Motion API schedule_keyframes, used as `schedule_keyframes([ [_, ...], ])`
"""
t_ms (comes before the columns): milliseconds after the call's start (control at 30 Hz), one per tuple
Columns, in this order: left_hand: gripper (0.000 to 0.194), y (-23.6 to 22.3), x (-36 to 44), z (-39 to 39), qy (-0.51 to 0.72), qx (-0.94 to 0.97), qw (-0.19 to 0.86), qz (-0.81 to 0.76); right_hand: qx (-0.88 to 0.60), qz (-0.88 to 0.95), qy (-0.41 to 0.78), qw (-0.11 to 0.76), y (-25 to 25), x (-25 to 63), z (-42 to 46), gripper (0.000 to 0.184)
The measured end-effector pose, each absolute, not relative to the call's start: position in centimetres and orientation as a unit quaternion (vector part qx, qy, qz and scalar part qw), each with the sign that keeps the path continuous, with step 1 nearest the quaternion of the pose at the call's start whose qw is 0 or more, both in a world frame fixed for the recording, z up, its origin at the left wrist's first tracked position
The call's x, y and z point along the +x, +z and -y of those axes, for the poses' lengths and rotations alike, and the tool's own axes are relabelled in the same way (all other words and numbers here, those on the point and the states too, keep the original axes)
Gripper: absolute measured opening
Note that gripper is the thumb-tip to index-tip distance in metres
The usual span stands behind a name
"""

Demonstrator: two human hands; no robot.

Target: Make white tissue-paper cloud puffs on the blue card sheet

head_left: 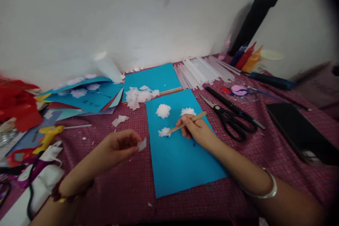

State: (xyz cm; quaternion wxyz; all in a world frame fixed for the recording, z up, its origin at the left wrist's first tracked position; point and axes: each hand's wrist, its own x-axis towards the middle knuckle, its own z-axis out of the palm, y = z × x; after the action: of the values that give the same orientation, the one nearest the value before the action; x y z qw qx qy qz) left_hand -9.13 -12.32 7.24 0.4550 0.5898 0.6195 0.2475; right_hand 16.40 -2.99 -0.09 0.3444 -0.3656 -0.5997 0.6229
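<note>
A blue paper sheet (182, 162) lies in the middle of the table and bears white tissue-paper puffs. One full puff (163, 111) sits at its upper left, another puff (188, 111) at its upper right, partly behind my fingers. My right hand (194, 129) is closed around a flat wooden stick (188, 122), whose tip touches a smaller white puff (164, 132). Left of the sheet, my left hand (124, 144) pinches a small piece of white tissue paper (142, 144) between thumb and fingers.
Loose tissue squares (139, 96) lie on another blue sheet (153, 74) behind. Black scissors (230, 116), a cutter knife (225, 99) and a phone (302, 130) are on the right. A yellow glue gun (50, 136) lies left. Glue sticks (203, 70) line the wall side.
</note>
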Motion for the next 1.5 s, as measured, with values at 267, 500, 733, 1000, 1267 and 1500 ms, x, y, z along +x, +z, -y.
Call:
schedule_keyframes([
  [267, 0.012, 6.1, -5.4, 10.5, 0.17, 0.684, 0.419, -0.572, -0.353, 0.593, 0.631, 0.355, 0.0, 16.4, 2.8, 0.035],
  [500, 0.013, 5.1, -4.4, 9.8, 0.137, 0.712, 0.419, -0.547, -0.384, 0.593, 0.611, 0.357, 0.6, 17.2, 2.5, 0.037],
  [733, 0.015, 3.9, -4.9, 9.9, 0.121, 0.684, 0.441, -0.569, -0.367, 0.615, 0.612, 0.335, 0.6, 16.9, 2.5, 0.035],
  [1000, 0.014, 3.6, -5.1, 9.8, 0.097, 0.692, 0.434, -0.569, -0.354, 0.613, 0.62, 0.339, 0.3, 16.6, 2.5, 0.033],
  [1267, 0.016, 5.2, -3.3, 9.6, 0.147, 0.688, 0.409, -0.581, -0.355, 0.615, 0.62, 0.333, 0.2, 16.4, 2.5, 0.03],
  [1500, 0.006, 3.8, -1.7, 8.0, 0.173, 0.677, 0.335, -0.632, -0.35, 0.604, 0.63, 0.339, 0.5, 16.4, 2.4, 0.028],
])
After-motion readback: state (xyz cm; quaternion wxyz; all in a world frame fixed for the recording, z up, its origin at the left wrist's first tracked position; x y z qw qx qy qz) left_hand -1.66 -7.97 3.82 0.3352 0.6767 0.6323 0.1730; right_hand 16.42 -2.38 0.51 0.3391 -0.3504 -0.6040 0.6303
